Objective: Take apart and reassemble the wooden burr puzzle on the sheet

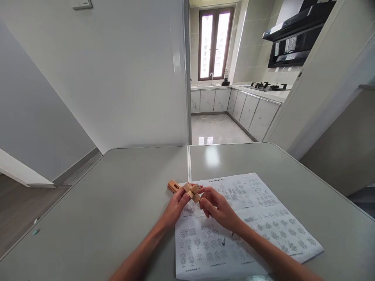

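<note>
A wooden interlocking puzzle (192, 192), made of several short light-brown blocks crossed together, is held just above the printed sheet. My left hand (176, 205) grips its left side between thumb and fingers. On its right side, the bent thumb and index finger of my right hand (213, 203) close on the blocks; the other fingers curl beneath. Behind my left fingers, some loose notched wooden sticks (174, 186) lie by the sheet's upper left edge, partly hidden. Under both hands spreads the large creased instruction sheet (216, 234), covered with small assembly drawings.
The grey table (117, 218) has a seam running away from me and a raised edge. A small green bit (35, 232) lies near its left edge. A white wall (131, 78) stands behind; a doorway at right opens onto a kitchen with a gas stove (268, 86).
</note>
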Tool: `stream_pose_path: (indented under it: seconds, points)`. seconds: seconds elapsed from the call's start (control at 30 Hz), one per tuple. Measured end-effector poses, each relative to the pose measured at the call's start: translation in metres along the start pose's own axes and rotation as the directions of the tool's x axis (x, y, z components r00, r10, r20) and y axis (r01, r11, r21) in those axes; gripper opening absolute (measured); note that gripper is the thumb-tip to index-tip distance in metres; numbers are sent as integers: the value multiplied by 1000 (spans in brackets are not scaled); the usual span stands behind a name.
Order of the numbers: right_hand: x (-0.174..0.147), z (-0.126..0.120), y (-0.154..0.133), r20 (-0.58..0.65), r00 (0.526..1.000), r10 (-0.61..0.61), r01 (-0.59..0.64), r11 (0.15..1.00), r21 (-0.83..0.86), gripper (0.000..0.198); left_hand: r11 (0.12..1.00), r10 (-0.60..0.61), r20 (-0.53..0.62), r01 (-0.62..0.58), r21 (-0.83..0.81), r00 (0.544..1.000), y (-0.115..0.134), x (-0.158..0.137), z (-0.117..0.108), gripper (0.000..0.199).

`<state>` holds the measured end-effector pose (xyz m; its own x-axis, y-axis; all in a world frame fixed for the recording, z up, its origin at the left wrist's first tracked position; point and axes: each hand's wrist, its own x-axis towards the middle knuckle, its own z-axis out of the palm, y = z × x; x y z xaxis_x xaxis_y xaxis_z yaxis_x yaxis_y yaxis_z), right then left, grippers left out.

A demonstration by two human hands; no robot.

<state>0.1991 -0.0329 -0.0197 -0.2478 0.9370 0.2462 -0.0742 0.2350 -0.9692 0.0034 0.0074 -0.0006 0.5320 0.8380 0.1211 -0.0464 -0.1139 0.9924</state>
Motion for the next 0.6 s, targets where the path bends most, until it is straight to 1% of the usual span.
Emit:
stream_pose_path:
  seconds: [0.1, 0.17, 0.23, 0.3, 0.37, 0.47, 0.6]
  points:
    - [2, 0, -2, 151, 982, 114, -127, 989, 75, 42, 1000, 27, 111, -25, -19, 993, 8, -1, 3, 76]
    - [3, 0, -4, 192, 969, 153, -174, 980, 97, 44, 1000, 17, 124, -15, -12, 992, 9, -2, 4, 75]
    - [4, 1, -6, 145, 977, 156, -173, 979, 106, 43, 999, 29, 74, -30, 14, 997, 6, -3, 5, 74]
    - [3, 4, -6, 50, 989, 137, -141, 986, 86, 39, 998, 48, 19, -49, 49, 999, 2, -4, 5, 75]
    - [1, 7, -6, -31, 994, 101, -101, 995, 24, 36, 998, 32, 20, -34, 58, 999, -2, -5, 6, 76]
    - [-1, 9, -4, -63, 997, 49, -54, 995, -78, 32, 1000, -12, 40, 11, 21, 999, -3, -5, 7, 70]
    - [0, 1, -1, -117, 993, -23, 5, 989, -145, 31, 999, -17, -2, 16, -51, 1000, 0, -4, 5, 66]
